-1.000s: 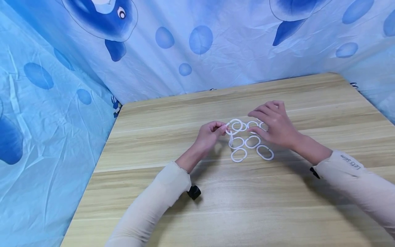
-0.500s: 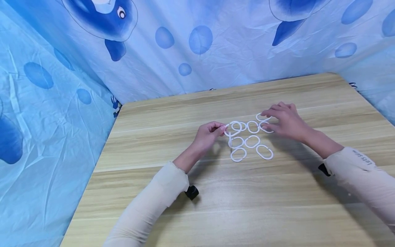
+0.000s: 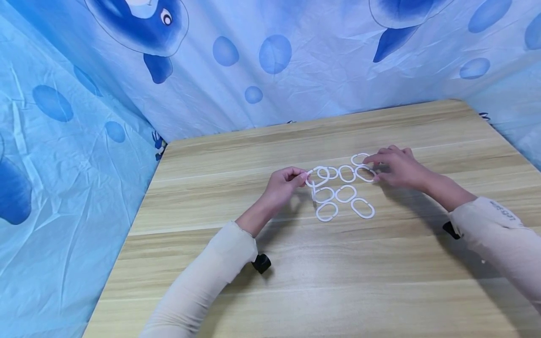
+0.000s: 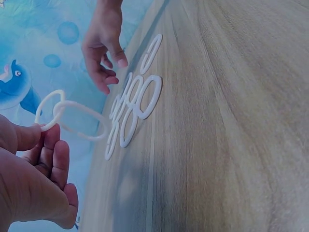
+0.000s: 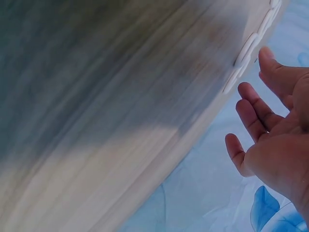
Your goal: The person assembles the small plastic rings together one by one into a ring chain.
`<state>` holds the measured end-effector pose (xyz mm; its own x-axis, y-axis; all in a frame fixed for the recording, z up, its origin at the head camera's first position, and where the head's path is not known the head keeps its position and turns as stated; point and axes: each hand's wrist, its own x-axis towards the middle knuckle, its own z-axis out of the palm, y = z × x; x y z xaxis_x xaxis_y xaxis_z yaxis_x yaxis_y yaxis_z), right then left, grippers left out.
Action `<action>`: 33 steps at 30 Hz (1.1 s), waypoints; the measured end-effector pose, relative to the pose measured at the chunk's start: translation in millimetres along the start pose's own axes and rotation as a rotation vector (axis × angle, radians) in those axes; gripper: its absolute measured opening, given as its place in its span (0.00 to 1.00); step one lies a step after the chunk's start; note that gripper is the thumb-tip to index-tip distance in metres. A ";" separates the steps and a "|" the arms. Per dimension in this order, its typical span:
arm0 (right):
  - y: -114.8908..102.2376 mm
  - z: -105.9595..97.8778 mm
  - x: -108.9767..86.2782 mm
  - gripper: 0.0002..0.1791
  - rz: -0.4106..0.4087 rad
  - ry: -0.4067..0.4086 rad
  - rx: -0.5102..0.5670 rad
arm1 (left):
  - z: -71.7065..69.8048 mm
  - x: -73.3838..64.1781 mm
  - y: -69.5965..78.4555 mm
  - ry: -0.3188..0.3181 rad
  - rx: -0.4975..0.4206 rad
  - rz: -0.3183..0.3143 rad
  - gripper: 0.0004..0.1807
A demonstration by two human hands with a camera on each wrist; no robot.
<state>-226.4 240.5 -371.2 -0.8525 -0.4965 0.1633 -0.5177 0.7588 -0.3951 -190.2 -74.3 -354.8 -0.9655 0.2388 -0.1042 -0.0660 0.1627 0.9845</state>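
My left hand (image 3: pixel 285 188) pinches a white plastic oval ring (image 4: pixel 47 94) between thumb and fingers above the table. A second white ring (image 4: pixel 84 107), linked through it, hangs toward the table in the left wrist view. Several more such rings lie flat in a loose cluster, each a split oval; one of them (image 3: pixel 325 220) is nearest the front. My right hand (image 3: pixel 401 166) hovers at the cluster's right side with thumb and fingers apart. Its fingertips overlap the back right ring (image 3: pixel 360 154) in the head view; nothing shows between them in the right wrist view.
The light wood-grain table (image 3: pixel 296 291) spreads under both arms, its far edge meeting a blue curtain (image 3: pixel 313 80) printed with sea animals and bubbles. A black camera (image 3: pixel 262 264) is strapped at the left wrist, another (image 3: pixel 451 230) at the right.
My right hand has moved right and slightly nearer, uncovering the rings at the cluster's back right. My left hand, still pinching its ring, has barely shifted.
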 end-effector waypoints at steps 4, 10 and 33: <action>2.7 1.7 1.6 0.29 -0.021 -0.042 -0.020 | -0.2 0.0 0.0 0.000 0.000 0.002 0.14; 3.3 5.9 3.2 0.31 -0.068 -0.084 -0.065 | -0.1 1.0 -0.7 -0.001 0.004 0.001 0.12; 6.1 12.8 6.9 0.27 -0.074 -0.068 -0.098 | 1.3 -0.3 0.0 0.010 0.013 -0.011 0.12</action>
<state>-234.5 236.4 -384.1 -0.8065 -0.5777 0.1259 -0.5865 0.7550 -0.2932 -189.6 -73.2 -355.0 -0.9671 0.2276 -0.1132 -0.0732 0.1772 0.9814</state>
